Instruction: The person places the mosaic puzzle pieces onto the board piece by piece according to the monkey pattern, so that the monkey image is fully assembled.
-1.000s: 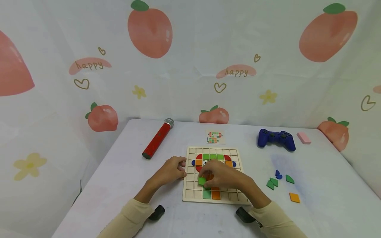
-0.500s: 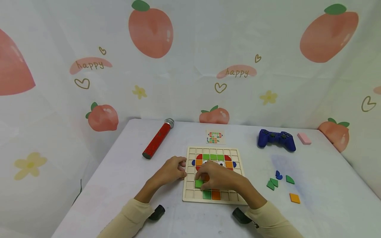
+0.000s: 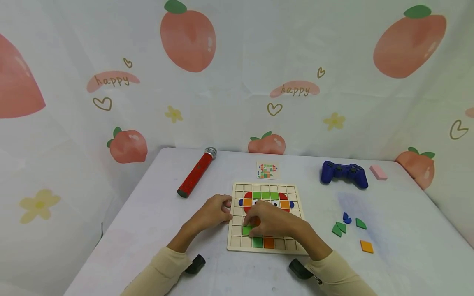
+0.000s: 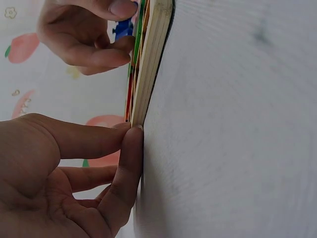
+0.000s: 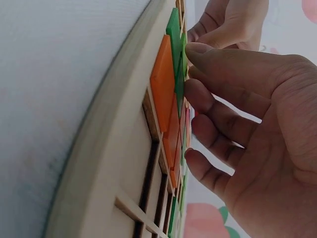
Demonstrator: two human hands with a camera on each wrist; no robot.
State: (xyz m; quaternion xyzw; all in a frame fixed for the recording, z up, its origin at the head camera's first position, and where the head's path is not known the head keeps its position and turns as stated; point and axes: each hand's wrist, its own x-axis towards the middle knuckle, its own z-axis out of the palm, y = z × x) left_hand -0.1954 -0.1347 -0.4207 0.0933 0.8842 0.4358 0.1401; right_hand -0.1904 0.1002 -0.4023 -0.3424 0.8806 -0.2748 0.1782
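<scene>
A wooden grid board (image 3: 235, 243) lies flat on the table with coloured tiles set in its squares. My left hand (image 3: 212, 210) pinches the board's left edge between thumb and index finger, as the left wrist view shows up close. Over the lower left squares, my right hand (image 3: 275, 218) holds a light green square tile (image 3: 246, 231) between thumb and fingertips; the tile lies flat in or on a square. In the right wrist view, dark green (image 5: 173, 32) and orange (image 5: 163, 84) tiles sit beside the fingers. My right hand hides the board's centre.
A pattern card (image 3: 268, 170) lies behind the board. Loose green (image 3: 361, 223) and blue (image 3: 346, 218) pieces and an orange square tile (image 3: 366, 246) are at right. Farther back are a blue game controller (image 3: 343, 173), a pink block (image 3: 378, 172) and a red microphone (image 3: 195, 173).
My right hand has shifted slightly left with the light green tile, which has gone from tilted above the board to flat in the lower left squares. The left hand has stayed put.
</scene>
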